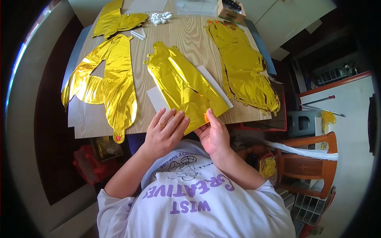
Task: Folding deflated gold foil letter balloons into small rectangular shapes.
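Note:
A folded gold foil balloon [174, 81], flat and without air, lies in front of me over a white sheet [158, 99]. My left hand [166, 131] rests on its near end with the fingers stretched out flat. On the right near corner, my right hand [214, 133] grips the foil, thumb on top and fingers underneath. A small orange piece [206, 117] shows beside the right thumb; its kind is unclear. To the left lies another flat gold foil balloon [119, 75] with a red spot on its near tab.
A stack of gold foil balloons [244, 63] lies at the table's right. More gold foil [115, 20], white strips [138, 35] and a white bundle [161, 18] are at the far left. Beyond stands a small box [231, 11]. A wooden chair [305, 170] is at right.

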{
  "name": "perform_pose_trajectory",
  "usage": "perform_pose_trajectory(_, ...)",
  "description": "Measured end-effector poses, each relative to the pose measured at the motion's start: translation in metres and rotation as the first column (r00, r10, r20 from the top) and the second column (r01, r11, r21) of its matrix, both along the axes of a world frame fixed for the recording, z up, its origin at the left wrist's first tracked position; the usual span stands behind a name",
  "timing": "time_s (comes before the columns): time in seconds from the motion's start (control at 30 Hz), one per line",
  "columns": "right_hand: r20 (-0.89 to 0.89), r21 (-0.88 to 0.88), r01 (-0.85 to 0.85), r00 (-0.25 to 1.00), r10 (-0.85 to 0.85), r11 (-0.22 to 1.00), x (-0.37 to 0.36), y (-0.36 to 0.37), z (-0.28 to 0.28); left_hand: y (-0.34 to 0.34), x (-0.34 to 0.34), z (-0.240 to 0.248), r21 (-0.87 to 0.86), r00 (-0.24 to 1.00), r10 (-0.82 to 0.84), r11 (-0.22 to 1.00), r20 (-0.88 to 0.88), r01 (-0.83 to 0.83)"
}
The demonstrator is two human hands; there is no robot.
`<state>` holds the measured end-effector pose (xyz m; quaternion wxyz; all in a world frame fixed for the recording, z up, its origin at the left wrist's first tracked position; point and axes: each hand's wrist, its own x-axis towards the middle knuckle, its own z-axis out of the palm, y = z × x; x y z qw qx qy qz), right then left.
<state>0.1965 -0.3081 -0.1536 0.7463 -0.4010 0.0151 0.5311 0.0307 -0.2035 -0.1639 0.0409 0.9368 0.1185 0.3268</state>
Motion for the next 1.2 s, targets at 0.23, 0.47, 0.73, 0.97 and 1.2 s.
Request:
perform_pose_trajectory(0.23,0.135,-0.156,-0.211,0.963,0.233,0.965,0.061,-0.025,0.017,0.019,-0.012,-0.002,0.091,0.987,-0.136,0.988,0.081,0.129)
perform_pose_trajectory(0.47,0.506,-0.293,-0.278,0.767,0.395,0.915,0.087,-0.032,0.023,0.030,-0.015,0.007,0.109,0.981,-0.186,0.975,-0.060,0.192)
perform_pose_trajectory(0.73,0.635,-0.214,-0.049,0.752,0.177,0.976,0.069,-0.030,0.003,0.012,-0.015,0.036,-0.298,0.956,0.014,0.949,-0.293,-0.106)
perform_pose_trajectory(0.97,0.674,-0.258,-0.109,0.691,0.260,0.960,0.074,-0.029,0.014,-0.002,0.015,0.022,-0.231,0.967,-0.013,0.972,-0.254,-0.048)
perform_pose_trajectory(1.2,0.696,-0.389,-0.195,0.579,0.426,0.900,0.089,-0.035,0.015,-0.008,0.040,0.002,-0.069,0.956,0.011,0.997,-0.294,-0.032)
